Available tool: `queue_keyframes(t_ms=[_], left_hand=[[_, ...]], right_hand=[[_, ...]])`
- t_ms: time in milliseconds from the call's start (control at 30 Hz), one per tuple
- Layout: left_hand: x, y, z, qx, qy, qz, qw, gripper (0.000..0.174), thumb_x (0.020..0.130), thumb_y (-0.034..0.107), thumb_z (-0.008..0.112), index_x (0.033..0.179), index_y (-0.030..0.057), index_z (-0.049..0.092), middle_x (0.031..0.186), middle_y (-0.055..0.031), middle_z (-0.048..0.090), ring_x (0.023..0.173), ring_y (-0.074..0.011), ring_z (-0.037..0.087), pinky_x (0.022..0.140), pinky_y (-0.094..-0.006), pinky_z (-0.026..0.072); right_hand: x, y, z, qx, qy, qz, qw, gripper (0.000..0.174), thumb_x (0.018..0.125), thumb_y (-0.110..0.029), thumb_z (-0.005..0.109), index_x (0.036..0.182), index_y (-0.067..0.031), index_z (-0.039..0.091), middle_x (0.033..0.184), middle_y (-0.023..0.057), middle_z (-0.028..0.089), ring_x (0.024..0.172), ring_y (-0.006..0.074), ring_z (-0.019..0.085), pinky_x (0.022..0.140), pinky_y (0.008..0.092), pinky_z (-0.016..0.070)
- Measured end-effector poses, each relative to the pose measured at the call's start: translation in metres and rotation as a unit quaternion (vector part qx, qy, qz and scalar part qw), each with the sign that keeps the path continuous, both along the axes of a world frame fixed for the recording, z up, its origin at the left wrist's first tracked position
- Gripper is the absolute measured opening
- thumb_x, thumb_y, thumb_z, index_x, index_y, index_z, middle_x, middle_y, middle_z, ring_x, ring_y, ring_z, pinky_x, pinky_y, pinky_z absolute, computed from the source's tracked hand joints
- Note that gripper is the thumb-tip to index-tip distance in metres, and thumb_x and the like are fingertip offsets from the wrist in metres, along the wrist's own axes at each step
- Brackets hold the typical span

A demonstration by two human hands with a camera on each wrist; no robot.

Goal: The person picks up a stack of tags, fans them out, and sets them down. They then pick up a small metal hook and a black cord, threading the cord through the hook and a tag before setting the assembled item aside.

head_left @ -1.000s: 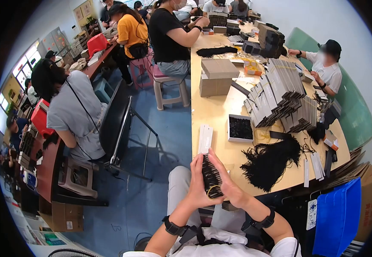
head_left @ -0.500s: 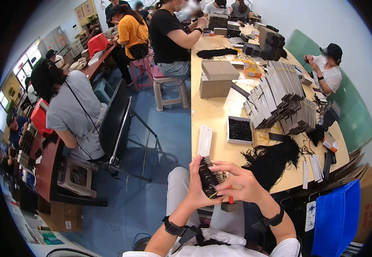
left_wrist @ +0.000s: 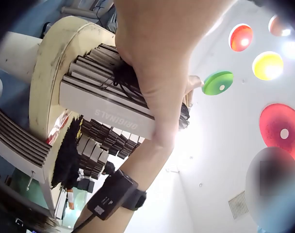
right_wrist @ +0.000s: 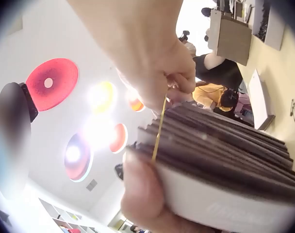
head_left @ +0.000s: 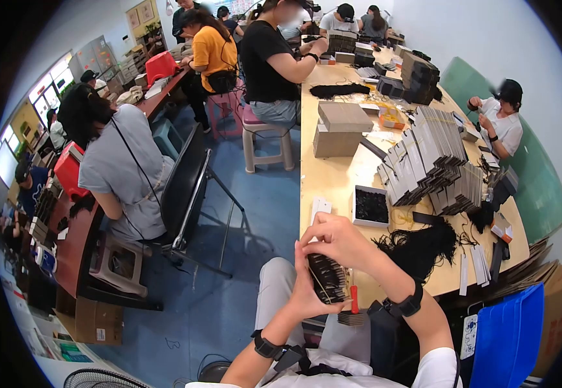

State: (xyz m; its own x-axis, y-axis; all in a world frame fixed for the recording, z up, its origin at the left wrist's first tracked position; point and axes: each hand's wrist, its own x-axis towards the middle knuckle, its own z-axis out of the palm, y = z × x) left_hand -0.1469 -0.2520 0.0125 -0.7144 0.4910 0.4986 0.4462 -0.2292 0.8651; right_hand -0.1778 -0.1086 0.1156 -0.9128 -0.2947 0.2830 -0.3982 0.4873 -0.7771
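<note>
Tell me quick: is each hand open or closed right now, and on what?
Left hand: closed around a stack of cards.
Right hand: closed, pinching a yellow band at the stack.

Boxes [head_left: 344,126] behind tray [head_left: 371,223], card stacks [head_left: 423,158] right, cords [head_left: 423,249] nearer

Lt wood table [head_left: 310,178]. Nr L edge: white card(s) [head_left: 321,208]. Just R, open white box [head_left: 371,205] w/ blk bits. Beyond: 2 grey-brn boxes [head_left: 338,141], one atop other. R of these, banded grey card stacks [head_left: 423,152] (leaning). Nr side: blk cord heap [head_left: 423,249], white strips [head_left: 478,266]. Far: blk strand bundle [head_left: 339,90].
</note>
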Motion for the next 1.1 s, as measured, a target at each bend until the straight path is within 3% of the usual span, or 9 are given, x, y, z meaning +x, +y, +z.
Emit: queue_keyframes(t_ms=[167, 233, 400, 600, 667, 700, 767, 933, 1100], left_hand=[[-0.001, -0.003, -0.002, -0.018, 0.03, 0.006, 0.999, 0.149, 0.051, 0.022, 0.089, 0.144, 0.0125, -0.026, 0.147, -0.0218, 0.014, 0.138, -0.0336, 0.024, 0.111, -0.0437, 0.0271], [-0.005, -0.002, -0.002, -0.046, 0.037, 0.002, 0.998, 0.148, 0.051, 0.025, 0.09, 0.145, 0.0086, -0.024, 0.148, -0.0219, 0.012, 0.14, -0.033, 0.02, 0.112, -0.0437, 0.0253], [-0.003, -0.002, -0.003, -0.055, 0.03, 0.023, 0.998, 0.146, 0.05, 0.026, 0.09, 0.146, 0.0059, -0.018, 0.149, -0.0214, 0.012, 0.14, -0.0331, 0.02, 0.113, -0.0428, 0.0237], [-0.002, 0.0, -0.003, -0.029, 0.018, 0.012, 0.999, 0.145, 0.05, 0.024, 0.091, 0.147, 0.0056, -0.015, 0.149, -0.0214, 0.012, 0.14, -0.032, 0.022, 0.114, -0.0425, 0.0225], [0.001, 0.003, -0.006, -0.023, 0.01, 0.005, 1.0, 0.145, 0.049, 0.023, 0.091, 0.147, 0.0058, -0.014, 0.149, -0.0212, 0.013, 0.139, -0.0319, 0.023, 0.113, -0.0426, 0.0235], [0.003, 0.006, -0.009, 0.004, -0.01, 0.013, 1.0, 0.141, 0.049, 0.025, 0.09, 0.147, 0.0022, -0.008, 0.145, -0.0231, 0.02, 0.135, -0.034, 0.029, 0.112, -0.0427, 0.0258], [0.003, 0.005, -0.011, 0.033, -0.032, 0.025, 0.999, 0.138, 0.048, 0.027, 0.089, 0.147, -0.0015, -0.003, 0.141, -0.0249, 0.027, 0.132, -0.036, 0.034, 0.11, -0.0428, 0.0281], [0.004, 0.007, -0.01, 0.011, 0.021, 0.058, 0.998, 0.133, 0.05, 0.027, 0.088, 0.147, -0.0001, 0.002, 0.135, -0.0237, 0.034, 0.123, -0.037, 0.041, 0.104, -0.0439, 0.0334], [0.002, 0.01, -0.014, 0.001, 0.042, 0.089, 0.995, 0.125, 0.057, 0.028, 0.086, 0.147, -0.0002, 0.003, 0.134, -0.0232, 0.034, 0.122, -0.0363, 0.041, 0.104, -0.044, 0.0326]], right_hand=[[-0.026, 0.026, -0.02, 0.027, -0.118, -0.024, 0.992, 0.012, 0.074, -0.012, 0.073, 0.084, -0.0057, 0.072, 0.075, 0.0081, 0.057, 0.073, 0.0191, 0.055, 0.067, 0.0311, 0.0448], [-0.028, 0.024, -0.031, -0.092, -0.156, 0.031, 0.983, 0.01, 0.074, -0.01, 0.072, 0.083, -0.0037, 0.071, 0.078, 0.0077, 0.061, 0.074, 0.0184, 0.058, 0.069, 0.0294, 0.0461], [-0.036, 0.017, -0.013, -0.063, -0.134, 0.059, 0.987, 0.01, 0.075, -0.01, 0.072, 0.083, -0.0044, 0.072, 0.08, 0.0069, 0.062, 0.075, 0.0184, 0.06, 0.07, 0.0292, 0.0474], [-0.024, 0.021, 0.016, 0.056, -0.106, 0.069, 0.99, 0.014, 0.075, -0.016, 0.074, 0.083, -0.0042, 0.071, 0.073, 0.0079, 0.06, 0.071, 0.0195, 0.059, 0.064, 0.0317, 0.0468], [-0.008, 0.017, 0.019, 0.064, -0.075, -0.049, 0.994, 0.018, 0.076, -0.019, 0.074, 0.08, -0.0029, 0.067, 0.069, 0.0081, 0.058, 0.068, 0.0214, 0.059, 0.061, 0.0321, 0.0465], [0.005, 0.013, 0.02, 0.065, -0.075, -0.05, 0.994, 0.018, 0.076, -0.019, 0.074, 0.08, -0.0029, 0.067, 0.069, 0.0081, 0.058, 0.068, 0.0214, 0.059, 0.061, 0.0321, 0.0465], [0.04, -0.002, 0.02, 0.079, 0.102, -0.131, 0.983, 0.021, 0.074, -0.019, 0.076, 0.074, -0.0023, 0.065, 0.066, 0.0079, 0.055, 0.058, 0.0179, 0.057, 0.052, 0.0291, 0.0441], [0.098, -0.031, 0.026, 0.307, 0.112, -0.154, 0.932, 0.026, 0.068, -0.023, 0.076, 0.081, -0.0065, 0.06, 0.076, 0.0067, 0.05, 0.065, 0.0221, 0.056, 0.05, 0.0322, 0.0444], [0.106, -0.058, 0.022, 0.408, 0.109, -0.217, 0.88, 0.023, 0.069, -0.019, 0.073, 0.079, -0.0053, 0.058, 0.075, 0.0073, 0.048, 0.069, 0.0225, 0.056, 0.051, 0.0315, 0.0445]])
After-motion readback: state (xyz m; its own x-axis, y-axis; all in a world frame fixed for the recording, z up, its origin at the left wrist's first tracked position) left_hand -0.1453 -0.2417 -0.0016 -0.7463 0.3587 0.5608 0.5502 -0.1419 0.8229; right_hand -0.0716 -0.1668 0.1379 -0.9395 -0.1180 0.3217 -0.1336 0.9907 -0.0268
